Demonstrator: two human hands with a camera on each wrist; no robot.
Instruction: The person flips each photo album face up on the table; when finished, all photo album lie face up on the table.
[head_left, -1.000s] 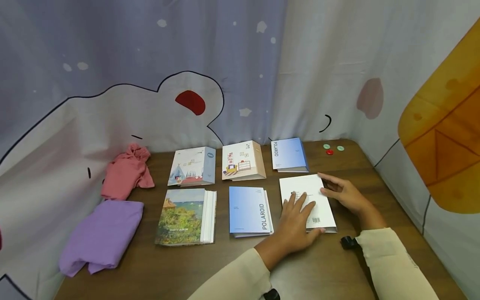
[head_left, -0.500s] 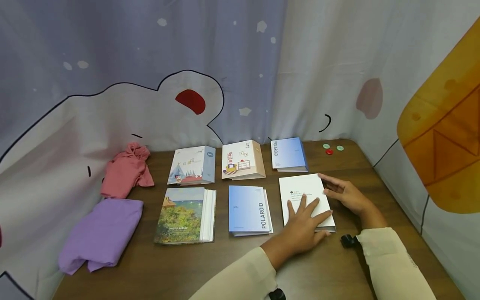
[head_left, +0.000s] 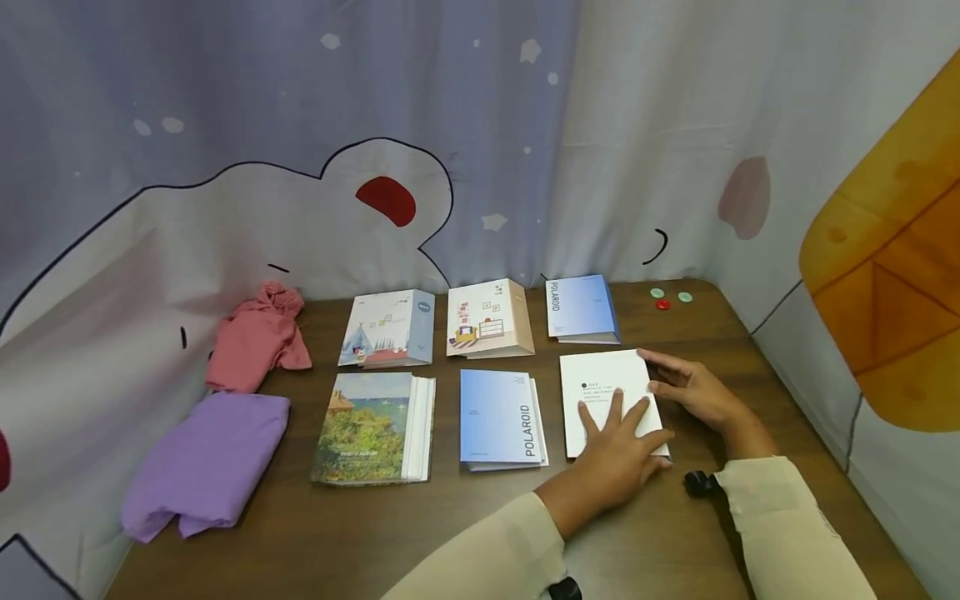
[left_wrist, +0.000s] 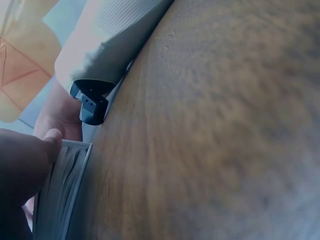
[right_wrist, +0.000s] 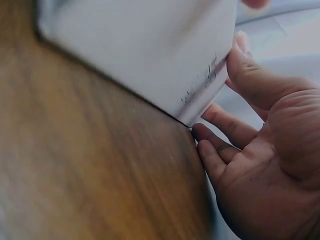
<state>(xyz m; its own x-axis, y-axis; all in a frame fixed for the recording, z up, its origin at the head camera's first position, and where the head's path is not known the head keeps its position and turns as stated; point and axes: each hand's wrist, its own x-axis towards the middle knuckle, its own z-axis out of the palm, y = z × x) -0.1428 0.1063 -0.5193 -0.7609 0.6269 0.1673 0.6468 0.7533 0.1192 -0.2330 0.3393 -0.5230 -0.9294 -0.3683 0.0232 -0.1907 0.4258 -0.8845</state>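
Observation:
A small white photo album (head_left: 600,367) lies closed on the wooden table at the right, with small print on its cover. Spread across its lower part, my left hand (head_left: 618,454) presses on the cover with fingers extended. Its thumb reaches the near edge, where the pages (left_wrist: 60,190) show in the left wrist view. My right hand (head_left: 701,396) is at the album's right side, index finger at the far right corner. In the right wrist view, that hand's thumb (right_wrist: 245,65) touches the spine edge, and the other fingers are extended by the lower corner.
Left of the white album lie a blue Polaroid album (head_left: 495,417) and a landscape photo album (head_left: 367,425). Behind stand two illustrated albums (head_left: 378,329) and another blue album (head_left: 579,307). Buttons (head_left: 662,305) sit far right; pink cloth (head_left: 255,346) and purple cloth (head_left: 210,458) far left.
My left hand has slid right across the white album's cover, uncovering more of the print. My right hand has stayed nearly in place at the album's right edge.

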